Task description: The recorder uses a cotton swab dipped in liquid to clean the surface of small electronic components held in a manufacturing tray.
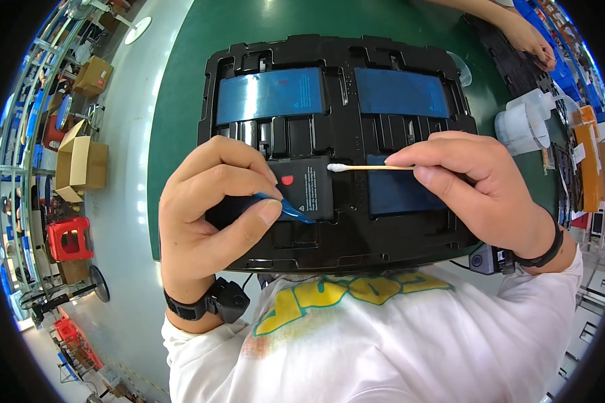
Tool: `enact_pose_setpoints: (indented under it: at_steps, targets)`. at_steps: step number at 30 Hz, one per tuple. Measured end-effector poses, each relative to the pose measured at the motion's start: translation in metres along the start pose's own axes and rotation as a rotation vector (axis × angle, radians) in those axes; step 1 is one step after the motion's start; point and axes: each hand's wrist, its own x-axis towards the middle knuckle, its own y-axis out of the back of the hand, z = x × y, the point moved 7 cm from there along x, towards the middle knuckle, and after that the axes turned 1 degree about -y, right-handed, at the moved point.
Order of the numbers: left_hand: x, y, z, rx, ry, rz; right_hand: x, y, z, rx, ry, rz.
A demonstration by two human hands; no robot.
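A black tray (346, 242) with moulded pockets lies in front of me, holding several flat battery packs. Two at the far side, a left pack (270, 94) and a right pack (402, 93), wear blue film. My left hand (218, 201) pinches the blue film (290, 209), which is peeled up from the near left battery pack (309, 185); that pack's black face with a red mark shows. Between thumb and forefinger my right hand (470, 181) holds a cotton swab (373, 167), its white tip pointing left beside the bared pack. Below the swab lies the near right pack (407, 195), also blue.
The tray rests on a green table (188, 87). At right stand a translucent plastic container (521, 127) and dark trays (507, 57), where another person's hand (534, 43) reaches in. Cardboard boxes (81, 161) and a red stool (69, 239) stand on the floor at left.
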Motion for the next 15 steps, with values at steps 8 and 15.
enact_pose_setpoints:
  at_steps: [8,15]
  targets:
    - [0.0,-0.001,0.0,0.0,-0.009,-0.005,0.001,-0.003,-0.011,-0.045,0.017,-0.127]
    - [0.001,0.0,0.001,0.024,-0.009,-0.017,0.001,-0.002,-0.003,-0.04,0.074,0.028]
